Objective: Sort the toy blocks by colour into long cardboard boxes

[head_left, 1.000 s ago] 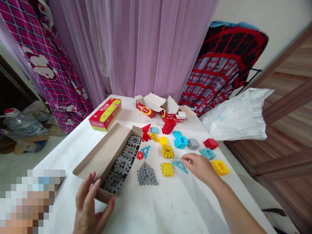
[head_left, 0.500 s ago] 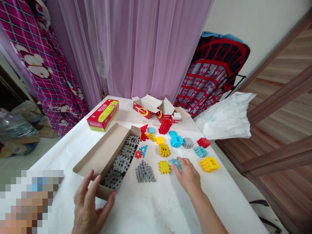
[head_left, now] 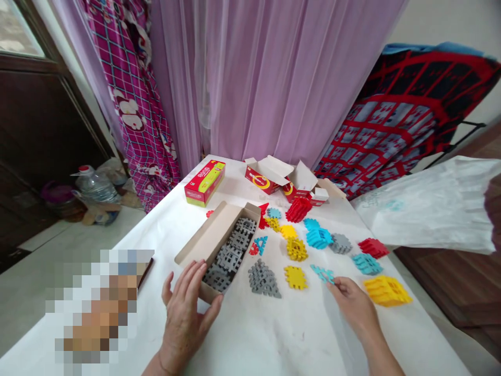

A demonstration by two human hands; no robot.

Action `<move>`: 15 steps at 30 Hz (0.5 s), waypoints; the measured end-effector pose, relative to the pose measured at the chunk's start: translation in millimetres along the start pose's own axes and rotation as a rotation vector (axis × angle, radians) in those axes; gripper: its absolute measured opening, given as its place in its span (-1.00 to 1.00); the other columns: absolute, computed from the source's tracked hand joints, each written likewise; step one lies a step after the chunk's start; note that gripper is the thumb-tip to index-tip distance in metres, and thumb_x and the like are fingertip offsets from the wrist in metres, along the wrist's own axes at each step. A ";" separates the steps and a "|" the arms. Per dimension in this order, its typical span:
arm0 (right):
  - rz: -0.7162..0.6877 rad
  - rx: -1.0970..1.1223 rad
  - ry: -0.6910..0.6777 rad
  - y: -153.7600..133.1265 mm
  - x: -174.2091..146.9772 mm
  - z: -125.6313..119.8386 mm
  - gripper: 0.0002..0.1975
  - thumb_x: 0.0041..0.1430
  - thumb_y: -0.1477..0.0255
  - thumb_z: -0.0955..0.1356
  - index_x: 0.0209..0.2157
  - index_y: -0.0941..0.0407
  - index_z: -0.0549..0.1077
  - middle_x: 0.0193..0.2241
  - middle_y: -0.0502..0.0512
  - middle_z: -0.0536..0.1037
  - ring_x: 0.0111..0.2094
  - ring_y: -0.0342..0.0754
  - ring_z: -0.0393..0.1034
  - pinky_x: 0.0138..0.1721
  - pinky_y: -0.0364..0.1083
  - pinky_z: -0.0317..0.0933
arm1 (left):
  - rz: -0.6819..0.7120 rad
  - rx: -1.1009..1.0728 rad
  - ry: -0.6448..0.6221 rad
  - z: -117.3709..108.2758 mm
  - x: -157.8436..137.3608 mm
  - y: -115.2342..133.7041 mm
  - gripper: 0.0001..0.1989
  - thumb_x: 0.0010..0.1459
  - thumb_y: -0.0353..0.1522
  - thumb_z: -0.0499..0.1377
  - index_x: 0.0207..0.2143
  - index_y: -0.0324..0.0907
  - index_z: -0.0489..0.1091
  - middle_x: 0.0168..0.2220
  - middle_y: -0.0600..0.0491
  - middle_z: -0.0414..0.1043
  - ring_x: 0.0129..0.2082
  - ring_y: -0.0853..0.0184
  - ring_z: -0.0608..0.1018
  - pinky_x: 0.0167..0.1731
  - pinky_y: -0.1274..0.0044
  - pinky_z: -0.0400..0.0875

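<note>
My left hand [head_left: 187, 310] grips the near end of an open cardboard box [head_left: 213, 232], fingers along one side and thumb at the near corner. Grey notched building blocks [head_left: 230, 258] fill the box in a row. Between the thumb and fingertips of my right hand [head_left: 354, 303] is the edge of a light blue triangular building piece [head_left: 323, 272], low over the white table. A yellow square piece [head_left: 296, 277] lies to its left, beside a stack of grey triangular pieces [head_left: 263, 278]. To the right of that hand stands a stack of yellow blocks [head_left: 386, 291].
Red, blue, yellow and grey block stacks, such as the blue one [head_left: 319, 237], stand farther back. A closed red-and-green box [head_left: 205, 183] is at the back left, opened red boxes [head_left: 266, 177] at the back. A white bag [head_left: 426, 203] hangs over the right edge.
The view has swung left, so everything appears farther right. My left hand has come closer around the box end. My right fingertips now pinch the blue triangular piece by its near corner.
</note>
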State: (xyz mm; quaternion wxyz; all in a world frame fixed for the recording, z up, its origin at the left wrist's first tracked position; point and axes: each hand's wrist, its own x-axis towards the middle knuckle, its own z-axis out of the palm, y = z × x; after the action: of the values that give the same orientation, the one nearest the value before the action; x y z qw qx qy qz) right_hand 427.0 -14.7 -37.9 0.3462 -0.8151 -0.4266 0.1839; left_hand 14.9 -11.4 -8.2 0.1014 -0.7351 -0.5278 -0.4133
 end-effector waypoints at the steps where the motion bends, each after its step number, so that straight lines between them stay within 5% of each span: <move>1: -0.006 0.085 0.064 -1.1 -4.9 -1.8 -0.64 -0.16 0.05 0.36 -0.43 0.03 0.43 -0.49 0.08 0.59 -0.38 0.08 0.51 -0.32 0.00 0.40 | -0.002 -0.005 -0.002 -0.1 -0.3 0.1 -0.34 0.15 -0.32 0.23 0.27 -0.13 0.11 0.07 -0.17 0.49 0.09 0.07 0.51 0.27 0.11 0.00; 6: -0.095 0.282 0.148 -54.7 -38.0 -12.4 -0.56 -0.14 0.05 0.41 -0.30 0.08 0.50 -0.39 0.11 0.61 -0.36 0.04 0.50 -0.36 -0.07 0.40 | -0.017 -0.110 -0.014 -0.6 0.1 0.4 -0.38 0.15 -0.34 0.22 0.24 -0.12 0.13 0.11 -0.17 0.44 0.13 0.10 0.48 0.16 0.16 0.32; 12: -0.535 0.229 -0.241 -178.9 -69.1 9.2 -0.80 0.11 0.25 0.37 -0.31 0.06 0.55 -0.42 0.05 0.60 -0.45 -0.07 0.44 -0.44 -0.14 0.32 | -0.018 -0.161 -0.028 -2.3 1.5 0.3 -0.57 0.15 -0.35 0.24 0.07 -0.15 0.27 0.11 -0.19 0.42 0.12 0.11 0.49 0.06 0.22 0.48; 15: -0.837 0.126 -0.463 -219.5 -73.8 32.9 -0.88 0.19 0.41 0.35 -0.34 0.04 0.56 -0.40 0.00 0.62 -0.34 -0.09 0.46 -0.26 -0.13 0.29 | -0.017 -0.166 -0.024 -1.9 0.7 -0.2 -0.57 0.15 -0.34 0.24 0.06 -0.15 0.25 0.10 -0.19 0.42 0.12 0.10 0.48 0.07 0.18 0.46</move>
State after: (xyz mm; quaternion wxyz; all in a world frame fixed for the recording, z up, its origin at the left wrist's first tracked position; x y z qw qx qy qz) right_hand 240.8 25.0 98.0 0.3354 -0.4884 -0.7718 0.2308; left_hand 13.8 -11.9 -6.5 0.0302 -0.7413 -0.4990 -0.4478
